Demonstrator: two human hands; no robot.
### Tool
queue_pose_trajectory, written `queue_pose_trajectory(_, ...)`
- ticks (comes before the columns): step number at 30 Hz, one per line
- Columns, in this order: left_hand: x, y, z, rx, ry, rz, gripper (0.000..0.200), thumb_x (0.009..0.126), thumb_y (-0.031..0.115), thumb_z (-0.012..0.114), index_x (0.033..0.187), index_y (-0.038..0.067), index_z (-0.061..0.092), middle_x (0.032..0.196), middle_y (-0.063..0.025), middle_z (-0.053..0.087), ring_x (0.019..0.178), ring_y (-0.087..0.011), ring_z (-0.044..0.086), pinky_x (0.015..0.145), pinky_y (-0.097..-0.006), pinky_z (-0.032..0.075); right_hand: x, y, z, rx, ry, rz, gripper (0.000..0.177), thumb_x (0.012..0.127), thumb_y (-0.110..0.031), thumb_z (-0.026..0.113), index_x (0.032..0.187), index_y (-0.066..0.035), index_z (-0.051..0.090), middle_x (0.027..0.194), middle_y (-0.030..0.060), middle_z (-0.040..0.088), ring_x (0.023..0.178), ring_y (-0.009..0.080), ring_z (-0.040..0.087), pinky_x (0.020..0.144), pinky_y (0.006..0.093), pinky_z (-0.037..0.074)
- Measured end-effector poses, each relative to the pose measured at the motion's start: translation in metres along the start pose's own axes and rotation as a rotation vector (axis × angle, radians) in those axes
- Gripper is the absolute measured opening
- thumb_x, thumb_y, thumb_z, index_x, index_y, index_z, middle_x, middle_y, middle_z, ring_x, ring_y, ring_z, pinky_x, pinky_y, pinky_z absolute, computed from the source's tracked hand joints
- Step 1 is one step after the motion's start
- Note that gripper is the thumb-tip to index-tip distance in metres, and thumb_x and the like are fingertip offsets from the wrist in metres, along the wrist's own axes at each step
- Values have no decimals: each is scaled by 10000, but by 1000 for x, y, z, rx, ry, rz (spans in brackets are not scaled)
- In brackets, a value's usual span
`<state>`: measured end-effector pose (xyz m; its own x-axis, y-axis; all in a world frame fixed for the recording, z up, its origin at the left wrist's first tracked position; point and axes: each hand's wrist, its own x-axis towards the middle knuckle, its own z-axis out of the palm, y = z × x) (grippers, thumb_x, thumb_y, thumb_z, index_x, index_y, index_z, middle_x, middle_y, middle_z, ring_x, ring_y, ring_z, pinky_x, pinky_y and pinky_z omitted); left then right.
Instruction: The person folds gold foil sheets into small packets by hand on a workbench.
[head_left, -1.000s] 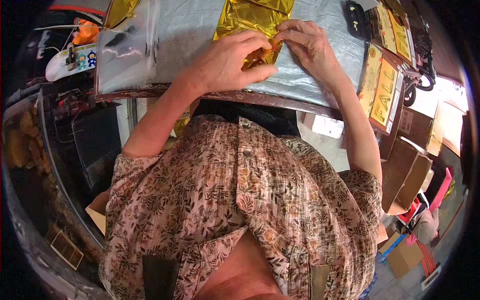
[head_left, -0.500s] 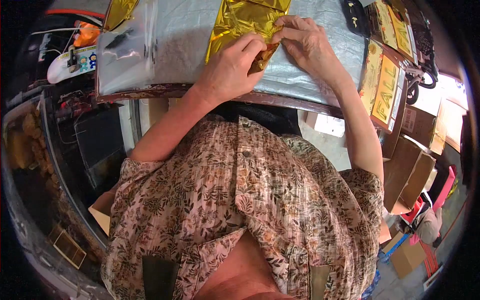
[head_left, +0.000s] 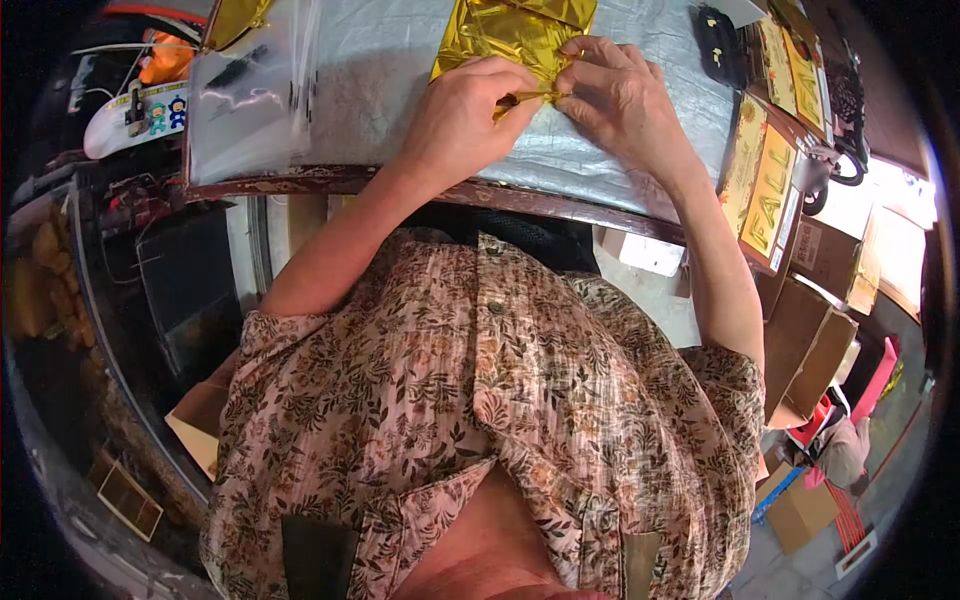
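A shiny gold foil sheet [head_left: 505,35], creased and crinkled, lies on the silver-grey table cover [head_left: 380,75] at the top of the head view. My left hand [head_left: 468,118] is closed on its near edge, pinching a narrow gathered fold between thumb and fingers. Close beside it, my right hand [head_left: 622,102] pinches the same edge near the sheet's right corner, with thumb and index fingertip together. The two sets of fingertips almost meet at the fold. Part of the foil's lower left side is hidden behind my left hand.
Clear plastic film [head_left: 245,115] covers the table's left end, with another gold foil piece [head_left: 238,22] at its far corner. On the right lie a black tray [head_left: 716,45] with small pieces and a box marked FALL [head_left: 765,185]. Cardboard boxes [head_left: 810,345] stand beyond the table's right side.
The loose flap at the foil's near edge has become a narrower, twisted-looking fold. My left hand has turned and shifted slightly right; my right fingertips have moved slightly down, pinching the edge.
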<state>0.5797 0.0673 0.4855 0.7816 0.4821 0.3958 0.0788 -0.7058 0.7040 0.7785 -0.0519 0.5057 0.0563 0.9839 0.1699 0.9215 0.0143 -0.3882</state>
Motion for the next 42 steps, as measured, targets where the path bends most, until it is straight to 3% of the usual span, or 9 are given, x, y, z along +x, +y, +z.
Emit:
queue_pose_trajectory(11,7,-20,-1,-33,78,-116,281,892,226,790,989,-37,768,1075,-149,733,914,-320,727,825,-380,575,8,0,0,-9,-39,40,184,910,-190,771,1086,-137,768,1365,15,624,1220,277,583,1059,472,425)
queue_pose_trajectory(20,13,-22,-1,17,104,-214,273,815,216,807,864,-48,760,1108,-160,720,917,-330,722,837,-405,580,13,-3,2,-25,-12,52,161,907,-198,746,1046,-126,783,1315,25,625,1157,292,588,1008,485,439)
queue_pose_trajectory(23,14,-22,-4,62,-13,-248,305,857,237,806,915,-57,750,1172,-113,708,976,-281,715,855,-362,562,12,-6,4,15,16,65,168,888,-189,754,1036,-115,788,1316,24,625,1135,285,594,990,479,450)
queue_pose_trajectory(29,17,-22,-2,90,-21,-261,271,813,207,818,844,-54,749,1163,-123,705,941,-301,713,841,-389,565,13,-14,10,11,39,187,115,835,-144,800,939,-115,764,1330,-2,637,1112,281,594,1025,463,451)
queue_pose_trajectory(35,17,-19,-4,133,-24,-283,289,816,207,790,949,-45,741,1189,-151,668,948,-359,699,867,-419,570,13,-12,14,130,100,213,98,796,-139,821,855,-99,753,1290,25,665,1071,301,610,1026,462,437)
queue_pose_trajectory(38,17,-15,-8,60,10,-245,234,810,185,814,851,-20,709,1178,-95,676,959,-301,692,840,-410,567,14,-13,12,149,96,249,98,790,-131,825,832,-85,749,1237,59,692,1114,288,622,1034,455,437)
queue_pose_trajectory(40,18,-1,-21,265,44,53,212,805,180,819,928,30,733,1224,-58,669,1073,-267,662,956,-414,522,15,-8,13,151,54,245,91,783,-115,828,833,-86,757,1185,74,714,1180,260,625,1048,444,429)
queue_pose_trajectory(41,16,3,-27,264,40,56,212,805,180,819,928,30,733,1224,-58,669,1073,-267,662,956,-414,522,15,-7,14,152,56,249,91,783,-115,828,833,-86,757,1185,74,714,1180,260,625,1048,444,429)
queue_pose_trajectory(42,13,7,-32,366,-64,198,148,825,180,785,890,52,747,1216,-38,664,1149,-234,623,1016,-413,486,16,-7,15,176,73,251,92,779,-111,830,842,-94,765,1166,74,721,1197,244,626,1061,436,416)
